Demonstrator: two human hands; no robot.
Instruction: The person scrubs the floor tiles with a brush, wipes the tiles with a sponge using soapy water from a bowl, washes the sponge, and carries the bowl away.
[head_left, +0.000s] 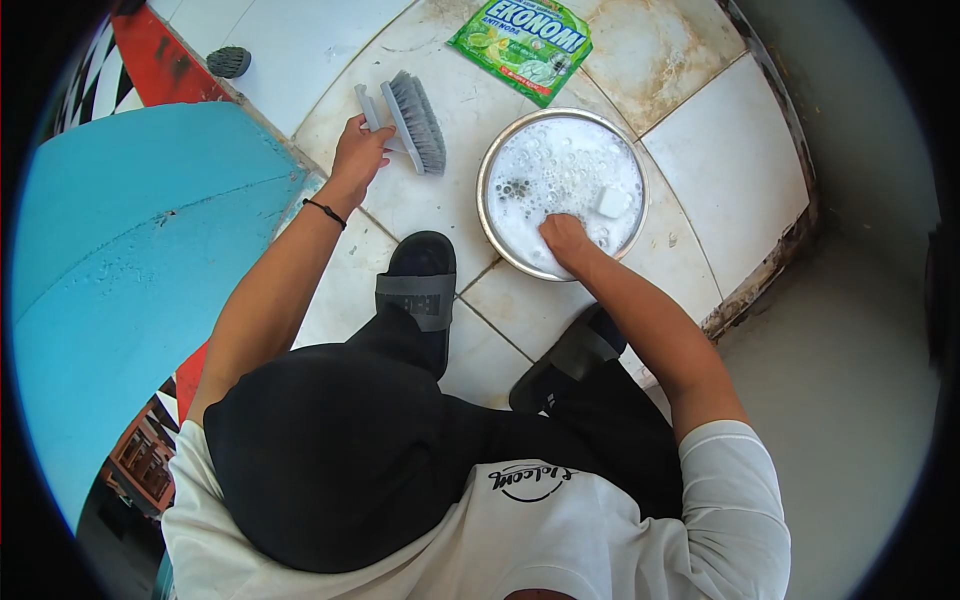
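My left hand [361, 152] is closed round the pale handle of a scrub brush [415, 125], whose grey bristles face right, over the tiles. To its right stands a round metal basin [484, 205] of foamy water. My right hand [566, 240] dips into the suds at the basin's near side; foam hides its fingers and anything they may hold. Near that hand, a small white block-like thing [613, 203] shows in the foam. A green detergent packet [522, 50] marked EKONOMI lies flat just beyond the basin.
A small dark-bristled brush head [229, 62] lies at the upper left. Large blue curved surface [150, 210] bounds the left side, and a grey wall [860, 300] the right. My sandalled feet [418, 285] are on the stained white tiles [720, 190] near the basin.
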